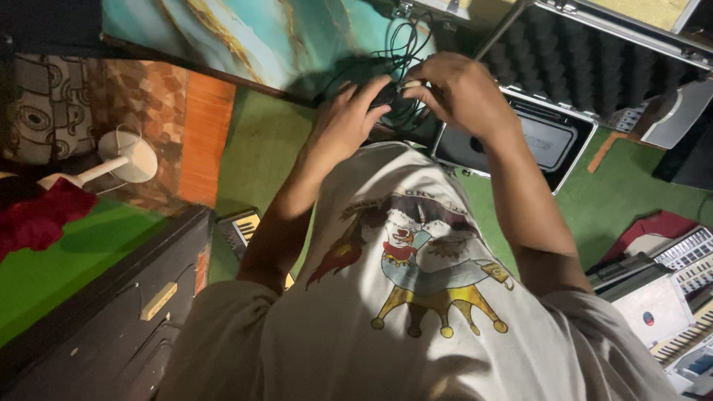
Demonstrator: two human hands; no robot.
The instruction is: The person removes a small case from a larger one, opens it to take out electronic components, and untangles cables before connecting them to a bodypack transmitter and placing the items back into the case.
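Both my arms reach forward over my pale printed shirt (416, 297). My left hand (347, 119) and my right hand (459, 90) meet on a small black device (389, 93), their fingers closed around it. A tangle of thin black cables (405, 44) runs from it toward the far side. The hands hide most of the device, so its shape is unclear.
An open metal case (587, 126) with a dark foam lid (594, 63) lies on the green carpet (260, 148) to the right of my hands. A small keyboard (243, 226) sits by my left arm. A black cabinet (111, 312), a white stand (126, 157) and more keyboards (687, 260) surround me.
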